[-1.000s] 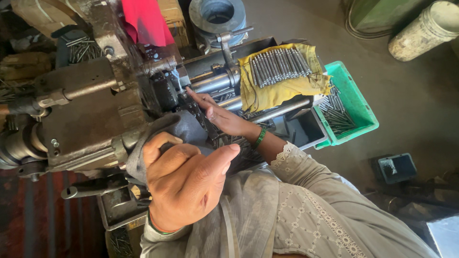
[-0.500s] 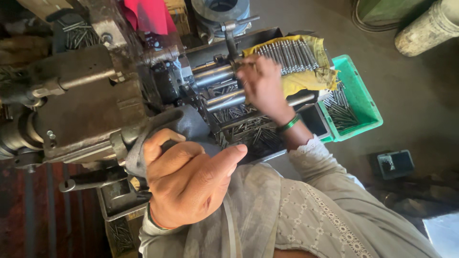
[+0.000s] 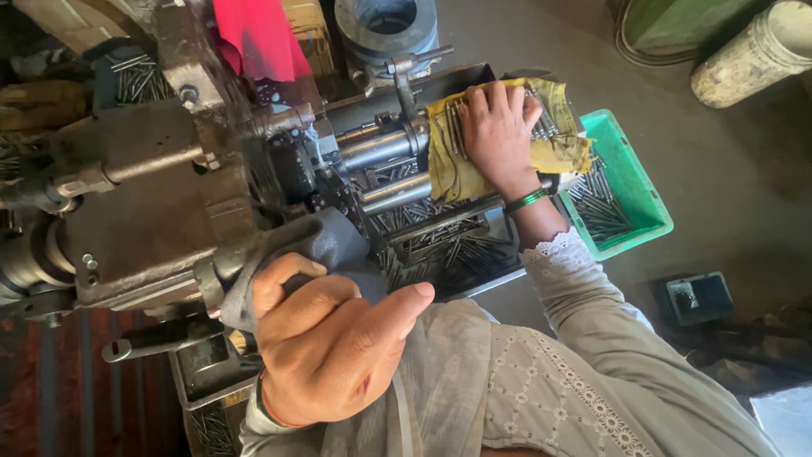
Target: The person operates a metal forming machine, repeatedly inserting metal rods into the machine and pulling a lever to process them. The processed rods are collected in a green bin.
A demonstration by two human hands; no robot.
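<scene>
Resting fingers-spread on metal rods [image 3: 541, 127] lying side by side across a yellow cloth [image 3: 448, 161], the right hand [image 3: 499, 135] grips nothing visible; left hand [image 3: 334, 351] clasps a cloth-wrapped lever [image 3: 279, 250]

Greasy metal machine [image 3: 144, 211] (matt), yellow cloth [image 3: 444, 161]

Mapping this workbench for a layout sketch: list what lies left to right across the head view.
Dark metal machine body → left hand gripping a cloth-wrapped lever → right hand on the yellow cloth of metal pins → green tray → small dark box.
</scene>
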